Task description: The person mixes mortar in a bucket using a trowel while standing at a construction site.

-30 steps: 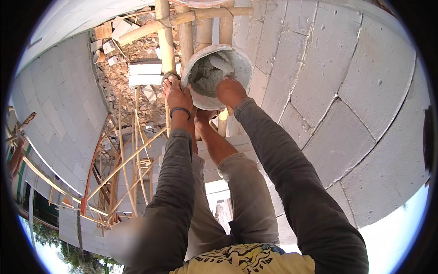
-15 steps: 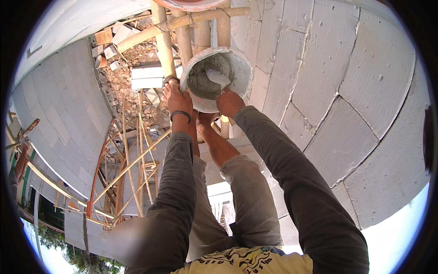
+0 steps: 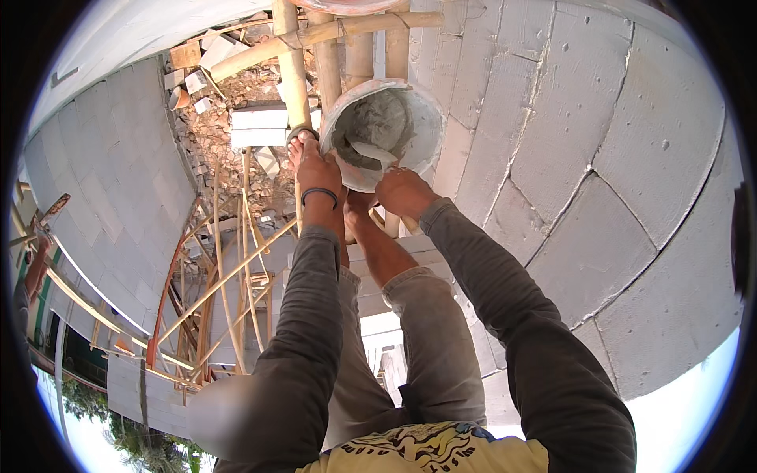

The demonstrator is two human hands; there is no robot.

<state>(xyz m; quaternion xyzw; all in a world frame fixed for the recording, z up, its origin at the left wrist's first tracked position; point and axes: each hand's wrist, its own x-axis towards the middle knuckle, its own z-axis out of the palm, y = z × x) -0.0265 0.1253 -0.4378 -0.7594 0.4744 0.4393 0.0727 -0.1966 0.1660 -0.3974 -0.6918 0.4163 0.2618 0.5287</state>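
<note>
A white, mortar-smeared bucket (image 3: 428, 130) stands tilted in front of me, with wet grey mortar (image 3: 378, 118) inside it. My right hand (image 3: 404, 191) is closed round the handle of a trowel, over the bucket's near rim. The trowel's blade (image 3: 369, 151) dips into the mortar at the near side; its handle is mostly hidden in my fist. At the bucket's left side my left hand (image 3: 319, 175) grips the rim, the fingertips partly out of sight. A dark band circles that wrist.
Bamboo poles (image 3: 327, 67) form the scaffold under the bucket and my feet. A grey block wall (image 3: 568, 181) rises close on the right. Far below lie rubble and broken blocks (image 3: 209, 142). More bamboo scaffolding (image 3: 229, 292) stands at left, and another reddish container (image 3: 351, 6) sits ahead.
The trowel blade has turned and come down toward the bucket's near side with my right hand. My left hand keeps its hold on the rim. The view has shifted slightly.
</note>
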